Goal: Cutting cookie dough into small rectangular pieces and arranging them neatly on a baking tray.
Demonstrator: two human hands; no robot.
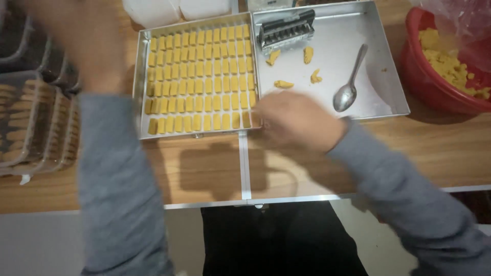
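A metal tray (141, 82) filled with rows of small yellow dough blocks (199, 76) lies on the wooden table. My right hand (294, 120) is blurred, at the tray's near right corner, its fingertips touching the last blocks there; whether it pinches one I cannot tell. My left hand (84, 46) is raised and blurred over the table to the left of the tray, with nothing visible in it. A second metal tray (383, 76) to the right holds a metal dough cutter (285, 31), a spoon (349, 84) and a few dough scraps (284, 84).
A red bowl (424, 76) of yellow dough sits at the far right under a plastic bag (460, 20). Clear plastic containers (30, 122) of biscuits stand at the left. White lidded boxes (174, 9) are behind the trays. The table's metal edge (286, 199) runs along the front.
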